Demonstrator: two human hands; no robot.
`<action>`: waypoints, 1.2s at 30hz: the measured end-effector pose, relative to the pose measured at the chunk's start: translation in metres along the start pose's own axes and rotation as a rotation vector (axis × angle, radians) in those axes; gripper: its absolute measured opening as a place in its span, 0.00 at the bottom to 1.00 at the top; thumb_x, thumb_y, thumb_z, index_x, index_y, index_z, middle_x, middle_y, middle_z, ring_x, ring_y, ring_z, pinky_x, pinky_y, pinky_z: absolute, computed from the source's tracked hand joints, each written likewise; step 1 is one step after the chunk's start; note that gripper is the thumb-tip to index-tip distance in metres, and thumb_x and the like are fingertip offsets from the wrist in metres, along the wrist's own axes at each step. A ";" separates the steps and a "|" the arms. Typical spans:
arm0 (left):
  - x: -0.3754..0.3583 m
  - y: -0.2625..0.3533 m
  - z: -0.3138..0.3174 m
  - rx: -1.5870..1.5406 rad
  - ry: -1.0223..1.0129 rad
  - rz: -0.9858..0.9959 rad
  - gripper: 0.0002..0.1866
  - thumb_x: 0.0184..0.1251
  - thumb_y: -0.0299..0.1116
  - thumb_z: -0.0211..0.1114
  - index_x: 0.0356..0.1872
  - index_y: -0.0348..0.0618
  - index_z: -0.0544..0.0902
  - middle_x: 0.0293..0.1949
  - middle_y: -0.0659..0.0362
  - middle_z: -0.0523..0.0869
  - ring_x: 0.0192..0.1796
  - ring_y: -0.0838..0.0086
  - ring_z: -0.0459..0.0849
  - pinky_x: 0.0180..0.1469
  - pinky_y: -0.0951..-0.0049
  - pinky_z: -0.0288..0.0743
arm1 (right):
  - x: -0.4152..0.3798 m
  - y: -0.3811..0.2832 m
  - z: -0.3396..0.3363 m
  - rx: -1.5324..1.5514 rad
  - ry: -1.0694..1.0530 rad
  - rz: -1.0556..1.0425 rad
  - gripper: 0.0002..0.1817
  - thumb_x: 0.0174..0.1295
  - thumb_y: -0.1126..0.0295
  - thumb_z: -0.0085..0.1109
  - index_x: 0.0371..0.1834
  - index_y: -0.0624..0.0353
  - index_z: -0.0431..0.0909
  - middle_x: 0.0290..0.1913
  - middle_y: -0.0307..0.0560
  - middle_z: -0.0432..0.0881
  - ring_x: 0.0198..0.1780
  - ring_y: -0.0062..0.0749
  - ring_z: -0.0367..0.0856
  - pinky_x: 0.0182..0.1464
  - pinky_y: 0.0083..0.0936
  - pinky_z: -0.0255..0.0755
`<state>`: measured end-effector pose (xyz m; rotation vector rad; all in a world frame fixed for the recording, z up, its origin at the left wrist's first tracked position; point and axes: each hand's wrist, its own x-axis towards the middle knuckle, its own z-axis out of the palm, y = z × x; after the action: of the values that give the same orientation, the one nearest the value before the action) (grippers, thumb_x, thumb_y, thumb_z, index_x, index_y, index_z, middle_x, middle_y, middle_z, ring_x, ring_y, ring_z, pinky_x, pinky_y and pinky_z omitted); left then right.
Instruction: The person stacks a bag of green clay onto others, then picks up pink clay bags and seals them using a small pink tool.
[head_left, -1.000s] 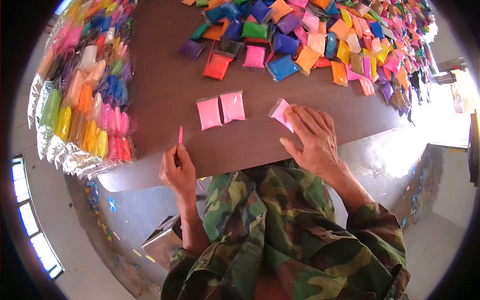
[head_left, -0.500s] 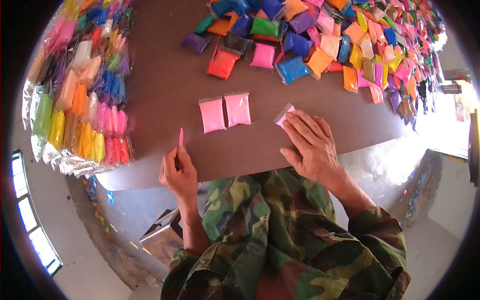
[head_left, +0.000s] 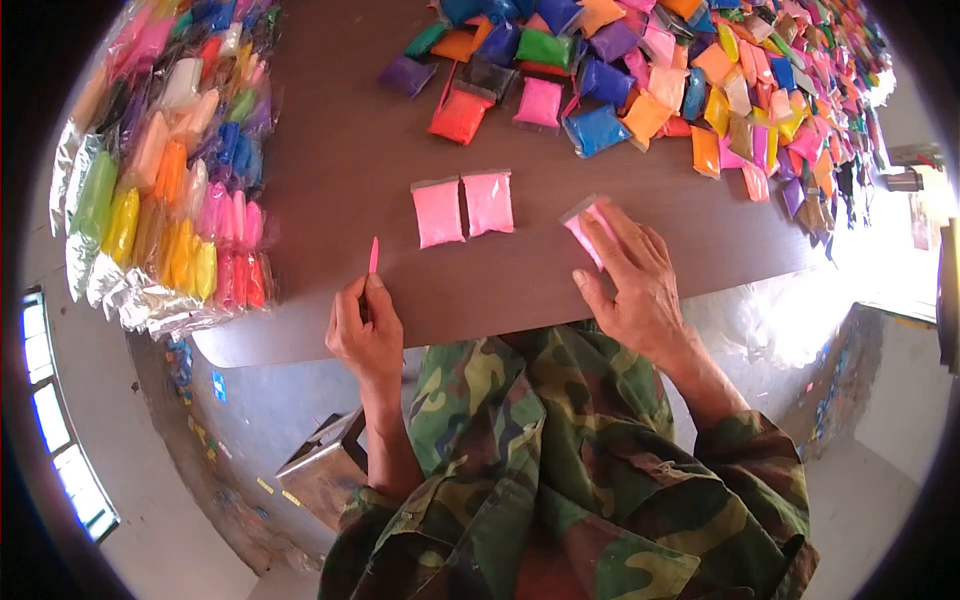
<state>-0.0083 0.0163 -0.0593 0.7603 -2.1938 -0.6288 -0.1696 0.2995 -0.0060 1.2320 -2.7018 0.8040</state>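
My left hand [head_left: 366,328] is closed in a pinch at the table's near edge, holding a slim pink pointed stick [head_left: 375,255] upright. My right hand [head_left: 632,290] lies with fingers stretched over a small clear packet of pink material [head_left: 582,232], the thumb apart from it. The fingers cover the packet's right part. Between the hands and farther back, two more pink packets lie side by side, a left one [head_left: 438,215] and a right one [head_left: 489,204], with a narrow gap between them.
A big pile of small packets in many colours [head_left: 650,95] covers the table's [head_left: 340,200] back right. Larger clear bags of long coloured pieces [head_left: 170,200] are stacked along the left. A metal box-like stool [head_left: 325,465] stands below the table at left.
The whole view has shifted slightly. My right hand's fingers have slid a little rightward on the pink packet, so more of it shows. My left hand keeps its hold on the stick.
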 end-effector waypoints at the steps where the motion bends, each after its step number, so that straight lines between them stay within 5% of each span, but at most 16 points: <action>1: 0.000 0.001 0.000 0.001 0.001 -0.003 0.05 0.76 0.29 0.71 0.41 0.38 0.89 0.26 0.58 0.86 0.26 0.76 0.80 0.31 0.71 0.75 | -0.002 -0.001 -0.001 0.064 0.024 0.032 0.30 0.66 0.65 0.71 0.72 0.62 0.79 0.77 0.53 0.75 0.75 0.52 0.75 0.73 0.50 0.70; 19: 0.000 0.000 0.000 0.052 -0.018 0.003 0.06 0.77 0.31 0.72 0.42 0.39 0.89 0.27 0.58 0.86 0.26 0.76 0.80 0.31 0.71 0.75 | -0.022 0.004 -0.012 -0.178 -0.158 -0.056 0.35 0.68 0.58 0.70 0.76 0.61 0.77 0.79 0.49 0.73 0.79 0.44 0.72 0.78 0.52 0.63; 36: -0.001 -0.003 0.000 -0.005 -0.004 0.009 0.06 0.77 0.30 0.71 0.42 0.38 0.89 0.27 0.57 0.86 0.27 0.75 0.83 0.32 0.71 0.76 | -0.018 0.001 -0.018 -0.109 -0.034 -0.042 0.33 0.65 0.60 0.72 0.72 0.63 0.78 0.79 0.53 0.72 0.77 0.48 0.73 0.71 0.47 0.72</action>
<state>-0.0071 0.0145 -0.0616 0.7461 -2.1975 -0.6316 -0.1612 0.3212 0.0044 1.2849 -2.6965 0.6274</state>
